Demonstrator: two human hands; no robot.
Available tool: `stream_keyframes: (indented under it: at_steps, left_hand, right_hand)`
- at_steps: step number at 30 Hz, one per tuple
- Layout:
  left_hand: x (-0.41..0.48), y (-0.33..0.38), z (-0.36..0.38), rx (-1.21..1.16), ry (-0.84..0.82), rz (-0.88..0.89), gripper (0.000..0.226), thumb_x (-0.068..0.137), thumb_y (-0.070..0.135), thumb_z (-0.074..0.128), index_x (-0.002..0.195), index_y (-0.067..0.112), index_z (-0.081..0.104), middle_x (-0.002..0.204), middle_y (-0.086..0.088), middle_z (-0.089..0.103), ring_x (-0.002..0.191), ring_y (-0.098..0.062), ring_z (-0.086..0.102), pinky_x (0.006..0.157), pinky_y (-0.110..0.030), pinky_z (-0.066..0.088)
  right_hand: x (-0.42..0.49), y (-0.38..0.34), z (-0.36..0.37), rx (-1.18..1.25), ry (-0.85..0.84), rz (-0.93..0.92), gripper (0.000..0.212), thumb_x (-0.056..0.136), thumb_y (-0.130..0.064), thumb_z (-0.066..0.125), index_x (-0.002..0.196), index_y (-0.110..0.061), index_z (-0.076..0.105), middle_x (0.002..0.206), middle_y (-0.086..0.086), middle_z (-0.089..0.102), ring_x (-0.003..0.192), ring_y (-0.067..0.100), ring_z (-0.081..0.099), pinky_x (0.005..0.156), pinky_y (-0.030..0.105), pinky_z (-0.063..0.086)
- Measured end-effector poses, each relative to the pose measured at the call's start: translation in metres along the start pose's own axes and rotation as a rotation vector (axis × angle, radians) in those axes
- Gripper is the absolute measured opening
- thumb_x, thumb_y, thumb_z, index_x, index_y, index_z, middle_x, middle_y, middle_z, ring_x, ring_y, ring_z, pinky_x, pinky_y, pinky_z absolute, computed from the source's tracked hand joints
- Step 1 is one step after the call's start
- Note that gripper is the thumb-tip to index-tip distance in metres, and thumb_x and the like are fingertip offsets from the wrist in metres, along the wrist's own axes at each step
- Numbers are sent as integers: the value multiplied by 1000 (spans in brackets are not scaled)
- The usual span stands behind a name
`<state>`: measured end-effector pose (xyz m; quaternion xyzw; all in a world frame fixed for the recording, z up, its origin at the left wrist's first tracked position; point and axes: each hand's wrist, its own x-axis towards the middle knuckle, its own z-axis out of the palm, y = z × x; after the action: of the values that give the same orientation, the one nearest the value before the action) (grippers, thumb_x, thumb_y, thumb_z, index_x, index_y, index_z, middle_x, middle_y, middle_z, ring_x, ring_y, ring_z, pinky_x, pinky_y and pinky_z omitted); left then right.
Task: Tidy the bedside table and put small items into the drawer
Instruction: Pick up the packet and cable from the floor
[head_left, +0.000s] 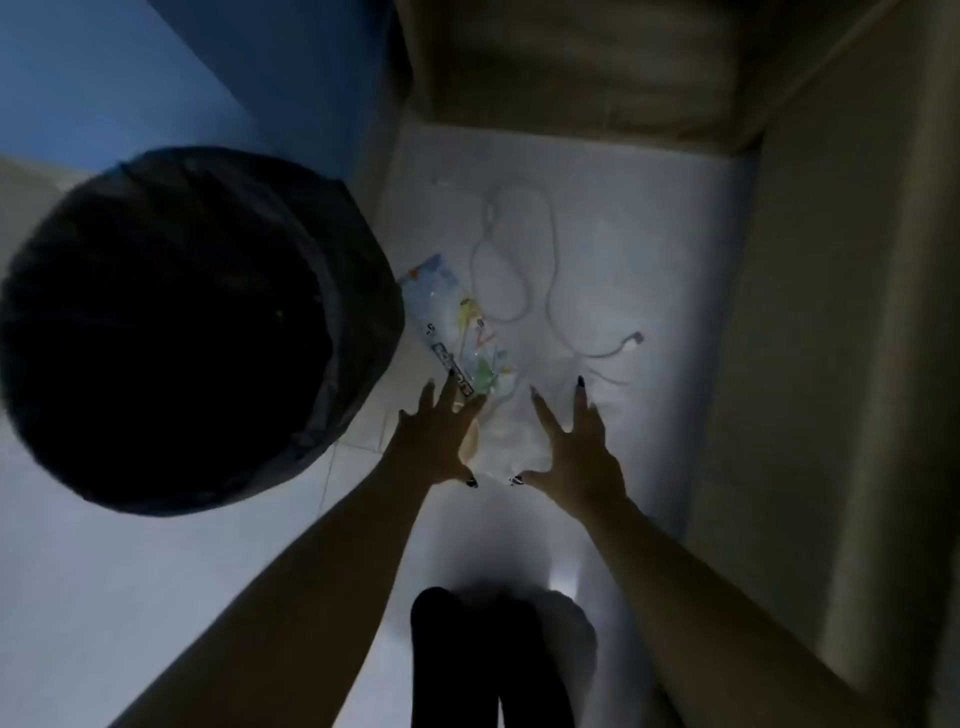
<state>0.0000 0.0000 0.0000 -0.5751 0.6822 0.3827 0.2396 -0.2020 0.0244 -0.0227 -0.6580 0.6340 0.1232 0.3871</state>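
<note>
Head view looks steeply down in dim light at a white surface (649, 260), seemingly the bedside table's top, though blur and gloom make that uncertain. On it, near the front left, lies a printed plastic packet (457, 322), flat and angled, with crumpled clear wrapping (511, 441) just in front of it. Behind and to the right a white cable (550, 260) loops loosely across the surface, its plug end (635, 340) pointing right.

Both hands hover over the wrapping. On the left hand (434, 441) the fingers are spread wide, reaching onto the near end of the packet, and nothing is gripped. On the right hand (576, 447) the fingers are likewise splayed, thumb toward the wrapping, and it holds nothing; whether either palm presses on the plastic cannot be told.

Left of the surface stands a round bin lined with a dark bag (197, 327); its inside is too dark to show any contents. Beige fabric or furniture (571, 67) runs along the back and the right side. Dark trouser legs (488, 665) show at the bottom.
</note>
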Motion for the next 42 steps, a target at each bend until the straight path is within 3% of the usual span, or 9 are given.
stream_keyframes:
  at_steps: [2, 4, 8, 15, 19, 25, 29, 37, 42]
  left_hand:
    - [12, -2, 11, -21, 69, 31, 98, 75, 36, 77, 150, 27, 15, 159, -9, 7, 141, -35, 21, 104, -49, 42]
    - [15, -7, 21, -15, 143, 42, 83, 77, 26, 74, 146, 22, 27, 151, -9, 23, 126, -32, 38, 93, -41, 50]
    - [2, -4, 7, -69, 175, 5, 84, 75, 28, 73, 145, 19, 27, 142, -8, 33, 119, -28, 42, 87, -34, 49]
    - [-94, 53, -128, -250, 243, -42, 73, 70, 32, 72, 130, 12, 37, 128, -10, 40, 111, -29, 51, 91, -38, 50]
    - [-150, 90, -235, -221, 427, 41, 79, 68, 39, 70, 132, 17, 30, 131, -8, 42, 117, -29, 51, 94, -35, 50]
    - [-200, 140, -381, -190, 404, 57, 79, 76, 46, 65, 141, 21, 27, 134, 0, 42, 122, -23, 43, 92, -35, 47]
    - [-183, 156, -479, -277, 504, 27, 78, 76, 51, 67, 138, 20, 32, 139, -3, 41, 120, -26, 48, 90, -38, 47]
    - [-75, 176, -651, -334, 787, 123, 82, 79, 42, 71, 145, 15, 30, 139, -14, 45, 122, -29, 51, 90, -37, 47]
    - [-9, 197, -705, -355, 867, 148, 72, 81, 38, 70, 137, 11, 34, 134, -14, 47, 119, -28, 53, 84, -31, 45]
  right_hand:
    - [9, 2, 21, -111, 50, -31, 105, 69, -50, 77, 148, -46, 7, 160, 10, -13, 147, 39, 4, 95, 53, 47]
    - [13, 5, 37, -107, 99, -36, 78, 77, -32, 76, 143, -31, 35, 159, 16, 11, 144, 37, 18, 92, 49, 50]
    - [2, -2, 22, -143, 31, -27, 33, 90, -6, 57, 122, -11, 54, 125, 13, 54, 117, 29, 53, 91, 34, 50]
    - [-69, -47, -146, -118, 83, 107, 26, 93, -6, 44, 113, -11, 59, 108, 12, 61, 100, 28, 62, 82, 35, 52]
    - [-120, -78, -269, -79, 164, 150, 24, 88, -4, 51, 107, -11, 63, 103, 11, 64, 96, 27, 64, 77, 33, 51]
    - [-152, -117, -403, 64, 256, 143, 23, 80, -1, 62, 100, -10, 69, 95, 10, 68, 87, 25, 68, 75, 28, 52]
    - [-123, -136, -506, 94, 350, 81, 28, 91, -13, 53, 119, -16, 60, 115, 4, 64, 103, 15, 63, 83, 18, 45]
    - [11, -143, -692, 175, 644, 11, 25, 86, -7, 55, 110, -6, 63, 101, 16, 65, 93, 30, 63, 71, 24, 39]
    - [82, -136, -724, 208, 730, -10, 25, 87, -9, 57, 111, -6, 62, 101, 14, 64, 92, 28, 64, 73, 28, 47]
